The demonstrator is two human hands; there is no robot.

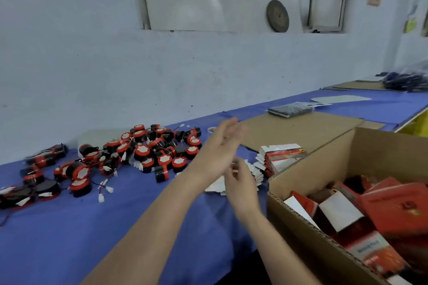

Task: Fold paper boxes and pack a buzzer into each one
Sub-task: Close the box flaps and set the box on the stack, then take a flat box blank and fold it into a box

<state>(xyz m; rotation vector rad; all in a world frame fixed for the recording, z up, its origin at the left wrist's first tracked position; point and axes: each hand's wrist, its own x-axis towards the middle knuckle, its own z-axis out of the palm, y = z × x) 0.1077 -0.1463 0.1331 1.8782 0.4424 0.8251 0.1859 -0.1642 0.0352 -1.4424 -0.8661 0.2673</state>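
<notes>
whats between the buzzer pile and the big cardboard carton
Head view: a fanned stack of flat paper boxes on the blue cloth, with the left hand and right hand in front of it.

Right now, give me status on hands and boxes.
Left hand open, empty. Right hand over flat boxes, grip unclear. Buzzers piled left. No obstruction seen.

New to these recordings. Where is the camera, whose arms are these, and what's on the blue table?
No machine here: a person works bare-handed, filmed by one camera on their head, looking forward and down. On the blue table lie a pile of red-and-black wired buzzers and a stack of flat paper boxes. The cardboard carton on the right holds red boxes. The left hand is open and empty. The right hand hovers over the flat boxes; blur hides whether it grips one.
</notes>
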